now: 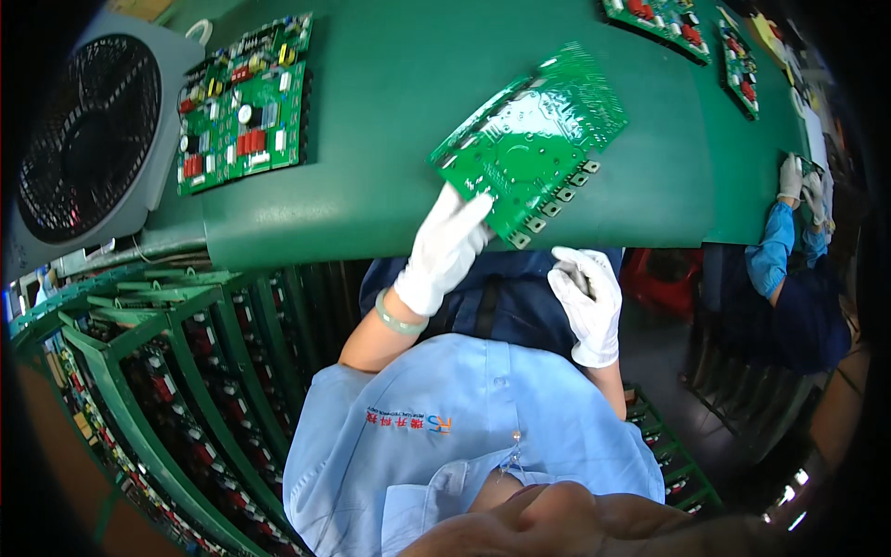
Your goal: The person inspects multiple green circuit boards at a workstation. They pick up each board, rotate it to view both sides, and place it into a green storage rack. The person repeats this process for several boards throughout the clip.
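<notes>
A green circuit board [524,153] is tilted above the green table, its soldered side facing up and catching the light. Several metal-tabbed components [549,210] stick out along its near right edge. My white-gloved left hand [445,249] grips the board's near left corner, with fingers on top and the rest of the grip hidden beneath. To the right, just off the table's front edge, is my white-gloved right hand [591,302]. Its fingers are loosely bent with a gap between them, and nothing shows in it. It does not touch the board.
Populated circuit boards [246,121] lie at the table's left, more [661,26] at the far right. A grey fan [97,130] stands far left. Green racks [139,339] full of boards are below left. At right, a co-worker's gloved hands [800,181] work at the same table [371,102].
</notes>
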Available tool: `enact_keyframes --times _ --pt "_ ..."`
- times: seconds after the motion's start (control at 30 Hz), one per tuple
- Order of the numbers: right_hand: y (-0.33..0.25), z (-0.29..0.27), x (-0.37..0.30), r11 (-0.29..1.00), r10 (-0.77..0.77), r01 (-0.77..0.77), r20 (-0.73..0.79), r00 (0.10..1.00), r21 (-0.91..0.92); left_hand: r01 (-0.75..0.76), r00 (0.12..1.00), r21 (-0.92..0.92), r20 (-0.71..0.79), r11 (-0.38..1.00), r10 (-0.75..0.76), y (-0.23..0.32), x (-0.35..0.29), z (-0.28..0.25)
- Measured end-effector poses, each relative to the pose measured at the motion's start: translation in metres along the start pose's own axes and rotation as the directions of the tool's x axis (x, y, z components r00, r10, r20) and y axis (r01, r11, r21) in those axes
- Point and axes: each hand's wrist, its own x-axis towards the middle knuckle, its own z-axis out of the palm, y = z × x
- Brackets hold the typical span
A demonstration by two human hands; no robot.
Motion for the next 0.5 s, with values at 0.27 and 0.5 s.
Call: enact_keyframes --times 0.27,0.5 --pt "-0.02 0.005 0.018 0.766 0.473 -0.225 -0.292 0.831 0.603 0.102 0.903 0.573 0.289 0.813 -0.317 -0.045 -0.032 0.008" --pt "-0.016 -0.067 0.059 0.924 -0.204 0.206 -0.041 0.978 0.322 -0.336 0.924 0.719 0.129 0.608 0.359 0.03 -0.029 -0.007"
